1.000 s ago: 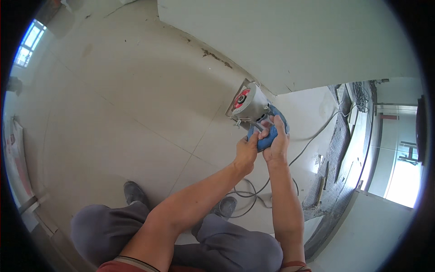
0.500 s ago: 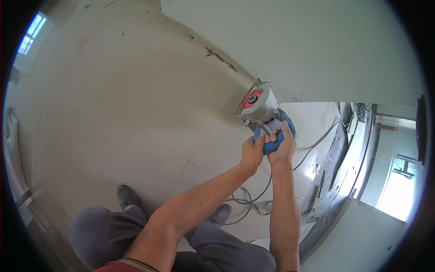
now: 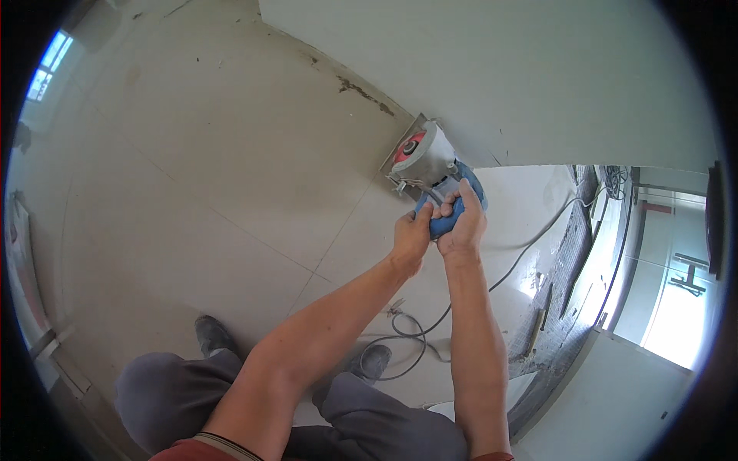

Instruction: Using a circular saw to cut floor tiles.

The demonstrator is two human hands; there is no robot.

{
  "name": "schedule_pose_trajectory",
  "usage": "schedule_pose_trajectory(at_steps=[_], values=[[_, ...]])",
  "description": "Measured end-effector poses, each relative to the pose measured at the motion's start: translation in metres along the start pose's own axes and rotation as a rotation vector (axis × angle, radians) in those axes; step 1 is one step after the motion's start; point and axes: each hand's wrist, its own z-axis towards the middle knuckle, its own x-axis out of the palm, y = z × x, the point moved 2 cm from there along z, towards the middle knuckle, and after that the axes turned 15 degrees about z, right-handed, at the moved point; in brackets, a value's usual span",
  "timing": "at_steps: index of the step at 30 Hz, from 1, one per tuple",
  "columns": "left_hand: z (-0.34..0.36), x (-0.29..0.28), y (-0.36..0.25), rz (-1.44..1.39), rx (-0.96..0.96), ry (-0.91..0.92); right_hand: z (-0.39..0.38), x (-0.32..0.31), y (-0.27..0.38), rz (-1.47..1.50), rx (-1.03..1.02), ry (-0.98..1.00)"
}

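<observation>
Both my hands hold a handheld circular saw (image 3: pixel 428 157) with a blue body, a silver blade guard and a red disc around its hub. It sits tilted at the foot of the pale wall (image 3: pixel 492 84), its flat metal base plate on the left side. My left hand (image 3: pixel 413 234) is closed round the near left part of the blue body. My right hand (image 3: pixel 465 224) wraps the rear handle from the right, fingers curled through the grip. The blade edge is hidden, and I cannot tell whether it touches the wall.
A grey cable (image 3: pixel 421 336) loops on the tiled floor (image 3: pixel 192 177) beside my shoe (image 3: pixel 372 361). Another stretch of cord runs right to a dark mesh strip (image 3: pixel 578 238). Brown broken patches (image 3: pixel 365 94) mark the wall's foot. A pale panel (image 3: pixel 615 392) stands at the lower right.
The saw, with both hands still on it, has moved farther away and a little left along the wall's foot. My arms reach farther out, and more of the cable loop shows.
</observation>
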Motion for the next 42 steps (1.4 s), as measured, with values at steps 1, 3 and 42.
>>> schedule_pose_trajectory(at_steps=[1,3,42], values=[[0.000,-0.001,-0.002,-0.004,-0.011,0.002,0.001,0.000,-0.001,-0.006,-0.001,-0.014],[0.000,0.000,-0.003,-0.012,-0.022,0.004,0.002,0.001,-0.002,-0.014,-0.002,-0.027],[0.011,-0.004,-0.011,-0.037,-0.055,-0.032,0.009,0.015,-0.009,-0.037,-0.031,-0.082]])
